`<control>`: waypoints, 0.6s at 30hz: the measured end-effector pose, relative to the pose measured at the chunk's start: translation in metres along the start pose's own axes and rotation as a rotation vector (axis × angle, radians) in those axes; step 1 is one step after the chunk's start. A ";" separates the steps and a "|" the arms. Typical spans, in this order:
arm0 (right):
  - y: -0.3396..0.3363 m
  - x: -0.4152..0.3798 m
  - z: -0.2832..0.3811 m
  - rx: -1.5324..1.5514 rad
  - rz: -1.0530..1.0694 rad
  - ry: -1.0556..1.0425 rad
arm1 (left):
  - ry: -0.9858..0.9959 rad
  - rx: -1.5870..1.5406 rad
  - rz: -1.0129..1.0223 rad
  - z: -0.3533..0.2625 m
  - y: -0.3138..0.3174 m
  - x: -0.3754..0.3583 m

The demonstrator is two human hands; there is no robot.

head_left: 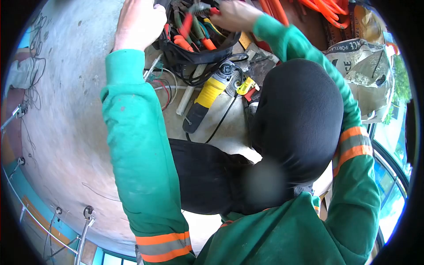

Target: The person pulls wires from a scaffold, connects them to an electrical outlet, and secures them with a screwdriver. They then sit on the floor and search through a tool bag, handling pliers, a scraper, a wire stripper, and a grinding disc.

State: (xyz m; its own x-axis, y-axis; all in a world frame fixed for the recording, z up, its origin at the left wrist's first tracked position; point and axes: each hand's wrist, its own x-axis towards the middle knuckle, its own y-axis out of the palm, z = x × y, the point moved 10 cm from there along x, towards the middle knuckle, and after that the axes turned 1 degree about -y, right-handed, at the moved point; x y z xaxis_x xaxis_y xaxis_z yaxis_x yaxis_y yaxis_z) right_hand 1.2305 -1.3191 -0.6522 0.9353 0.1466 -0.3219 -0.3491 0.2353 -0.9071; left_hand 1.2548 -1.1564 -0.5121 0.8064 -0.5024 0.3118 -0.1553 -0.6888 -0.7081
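Note:
My left hand (pixel 140 24) is closed at the top, beside the left edge of a black tool bag (pixel 194 58); its fingertips are turned away, so what they hold is hidden. Over the bag, my right hand (pixel 235 16) grips red-handled pliers (pixel 187 26), slightly smeared by motion. Their grey metal head points up and away. Inside the bag stand several hand tools, among them orange-handled pliers (pixel 207 43). A yellow and black angle grinder (pixel 211 92) lies on the floor just below the bag.
Loose wires (pixel 168 92) and a black cord (pixel 223 120) lie around the grinder. Orange hoses (pixel 326 9) and a cement sack (pixel 357 66) are at upper right. My black-clad knee (pixel 300 110) fills the middle. Metal frames on casters (pixel 88 211) stand at lower left.

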 end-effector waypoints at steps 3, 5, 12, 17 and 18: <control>0.012 -0.066 -0.002 0.316 -0.154 -0.219 | 0.021 0.047 -0.002 -0.007 0.000 0.001; 0.024 -0.097 0.018 0.556 0.043 -0.169 | -0.028 -0.005 0.032 -0.007 0.002 0.005; 0.068 -0.118 0.005 0.313 0.100 -0.005 | -0.003 0.065 -0.013 -0.022 0.003 -0.005; 0.065 -0.122 -0.009 0.379 -0.128 -0.189 | -0.023 0.038 0.066 -0.029 -0.003 -0.011; 0.060 -0.127 -0.010 0.454 -0.128 -0.213 | 0.002 0.079 0.056 -0.022 -0.001 -0.012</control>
State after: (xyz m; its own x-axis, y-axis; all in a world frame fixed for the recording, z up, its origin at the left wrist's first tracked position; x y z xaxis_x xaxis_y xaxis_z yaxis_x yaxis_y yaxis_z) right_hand 1.0907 -1.3331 -0.6687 0.9563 0.2706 -0.1110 -0.2666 0.6502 -0.7115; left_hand 1.2323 -1.1615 -0.5014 0.7967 -0.5400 0.2713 -0.1549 -0.6164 -0.7721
